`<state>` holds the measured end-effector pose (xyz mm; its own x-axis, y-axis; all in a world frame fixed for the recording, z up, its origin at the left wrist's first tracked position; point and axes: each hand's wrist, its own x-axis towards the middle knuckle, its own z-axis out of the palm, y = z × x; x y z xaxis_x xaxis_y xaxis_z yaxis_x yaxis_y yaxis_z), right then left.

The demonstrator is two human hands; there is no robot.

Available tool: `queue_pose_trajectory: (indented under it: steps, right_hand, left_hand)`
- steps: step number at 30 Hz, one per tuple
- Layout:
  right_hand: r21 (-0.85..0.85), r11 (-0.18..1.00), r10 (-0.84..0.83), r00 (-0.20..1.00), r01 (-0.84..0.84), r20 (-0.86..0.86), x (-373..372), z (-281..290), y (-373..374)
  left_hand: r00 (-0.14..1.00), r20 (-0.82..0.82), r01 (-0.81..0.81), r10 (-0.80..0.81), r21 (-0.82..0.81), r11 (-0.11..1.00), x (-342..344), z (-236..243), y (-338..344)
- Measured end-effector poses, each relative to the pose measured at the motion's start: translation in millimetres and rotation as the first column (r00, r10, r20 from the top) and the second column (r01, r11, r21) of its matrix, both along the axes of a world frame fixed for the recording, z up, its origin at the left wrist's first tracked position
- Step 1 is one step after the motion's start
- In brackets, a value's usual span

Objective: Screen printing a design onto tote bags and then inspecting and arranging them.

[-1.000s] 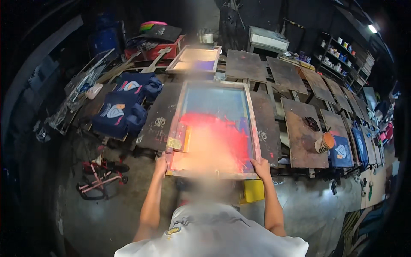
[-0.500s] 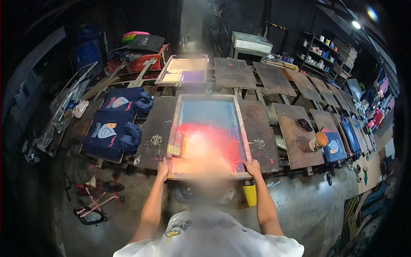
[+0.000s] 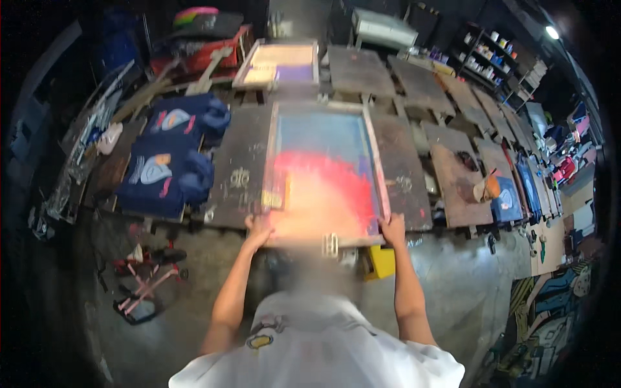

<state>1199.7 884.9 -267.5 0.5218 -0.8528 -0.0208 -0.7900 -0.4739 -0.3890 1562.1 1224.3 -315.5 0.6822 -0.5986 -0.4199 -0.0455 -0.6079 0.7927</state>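
Head view: your left hand [image 3: 259,231] now reaches further inward over the near-left corner of the screen frame [image 3: 379,181], clasping it; right hand [image 3: 392,231] pinches near-right. Frame, between dark boards [image 3: 240,142], seems under two-handed control.

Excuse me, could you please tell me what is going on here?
A person in a white shirt has both hands on a wooden-framed screen streaked with red: the left grip at its near left corner, the right grip near its right one. Whether it touches the dark boards beneath is unclear. Printed navy fabric pieces lie to the left; an orange-topped container is to the right.
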Motion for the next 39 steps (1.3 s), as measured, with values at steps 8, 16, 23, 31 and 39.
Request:
queue_pose_trajectory:
  steps: [8,16,23,31,39]
  right_hand:
    - [-0.004,0.999,-0.049,0.983,0.049,-0.180,9.4,-8.9,8.8]
    - [-0.064,0.992,-0.120,0.964,0.107,-0.238,14.8,-18.1,23.2]
    - [-0.085,0.987,-0.143,0.983,0.134,-0.114,16.1,-2.6,55.8]
    - [0.245,0.963,-0.216,0.873,0.115,0.437,-84.5,34.3,119.6]
    - [0.406,0.859,-0.487,0.739,0.311,0.466,-290.4,43.1,156.7]
  left_hand:
    - [0.973,0.199,0.092,-0.113,0.112,0.989,-7.9,1.3,-4.7]
    - [0.983,0.124,0.106,-0.138,0.234,0.966,-18.6,35.7,-7.4]
    - [0.931,0.340,0.124,-0.135,0.055,0.991,-33.0,10.8,6.6]
    - [0.801,0.521,0.206,-0.294,0.220,0.953,-116.0,53.7,11.0]
    - [0.830,0.423,0.453,-0.365,-0.129,0.882,-298.0,59.4,-82.2]
